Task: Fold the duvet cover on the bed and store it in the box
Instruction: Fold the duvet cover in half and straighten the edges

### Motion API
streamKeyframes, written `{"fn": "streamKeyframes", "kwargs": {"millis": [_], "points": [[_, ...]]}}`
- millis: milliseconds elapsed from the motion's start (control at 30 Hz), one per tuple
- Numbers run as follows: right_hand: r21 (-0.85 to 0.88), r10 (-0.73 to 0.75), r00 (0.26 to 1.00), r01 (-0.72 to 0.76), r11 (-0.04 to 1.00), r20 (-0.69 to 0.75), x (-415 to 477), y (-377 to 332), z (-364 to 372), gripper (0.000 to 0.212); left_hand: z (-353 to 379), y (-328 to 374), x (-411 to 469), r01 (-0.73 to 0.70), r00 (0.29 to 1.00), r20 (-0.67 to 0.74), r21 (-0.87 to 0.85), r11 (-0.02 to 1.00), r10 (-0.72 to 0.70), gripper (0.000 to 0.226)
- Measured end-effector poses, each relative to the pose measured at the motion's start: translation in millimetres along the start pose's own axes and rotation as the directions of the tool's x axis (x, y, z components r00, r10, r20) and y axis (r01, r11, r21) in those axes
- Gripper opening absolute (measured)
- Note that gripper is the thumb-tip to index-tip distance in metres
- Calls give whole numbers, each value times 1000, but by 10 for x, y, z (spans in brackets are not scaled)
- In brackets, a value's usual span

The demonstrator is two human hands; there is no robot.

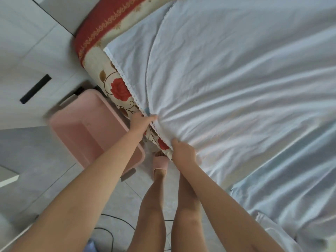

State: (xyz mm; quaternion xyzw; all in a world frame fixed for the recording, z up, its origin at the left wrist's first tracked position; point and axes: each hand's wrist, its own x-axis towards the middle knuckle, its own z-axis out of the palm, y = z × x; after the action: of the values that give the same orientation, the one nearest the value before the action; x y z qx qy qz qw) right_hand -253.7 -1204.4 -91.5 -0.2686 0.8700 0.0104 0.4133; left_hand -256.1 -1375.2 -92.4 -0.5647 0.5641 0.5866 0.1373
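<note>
Both my hands are at the near edge of the duvet cover (236, 88), which is spread white and wrinkled over the bed (101, 33) and fills the frame from 12 to 4 o'clock. My left hand (141, 122) pinches the lace-trimmed hem, thumb on top, fabric bunched into it. My right hand (183, 151), just toward 5 o'clock of the left, is closed on the same hem w/ fingers curled under; creases fan out from both grips. The cover's long run goes away from me toward 1–2 o'clock, so I think the fold has to carry this edge that way, across the bed. The left hand is nearer the box (87, 128). It's pink, on the floor at 9 o'clock, touching the bed's side. Lid seems to be on; can't see what's inside. Nothing's folded yet, imo, still early.
</note>
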Motion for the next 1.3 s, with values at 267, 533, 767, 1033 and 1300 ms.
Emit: {"fn": "streamKeyframes", "kwargs": {"millis": [267,533,767,1033,1300], "points": [[66,-29,998,26,997,50,101,43,-54,12,83,1155,370,-23,998,-68,-222,975,8,63],[68,-69,977,57,996,202,115,-65,-285,20,-168,1124,514,-107,960,-273,-139,984,66,74],[60,-85,921,67,996,380,153,-195,-276,5,-277,913,488,-82,964,-261,-83,993,58,74],[383,74,939,64,922,-336,984,442,-1570,23,-462,1325,793,-84,985,-172,-326,942,28,60],[-66,-91,869,67,996,-487,2318,626,-3015,58,-499,1314,965,-227,846,-534,-340,913,11,54]]}}
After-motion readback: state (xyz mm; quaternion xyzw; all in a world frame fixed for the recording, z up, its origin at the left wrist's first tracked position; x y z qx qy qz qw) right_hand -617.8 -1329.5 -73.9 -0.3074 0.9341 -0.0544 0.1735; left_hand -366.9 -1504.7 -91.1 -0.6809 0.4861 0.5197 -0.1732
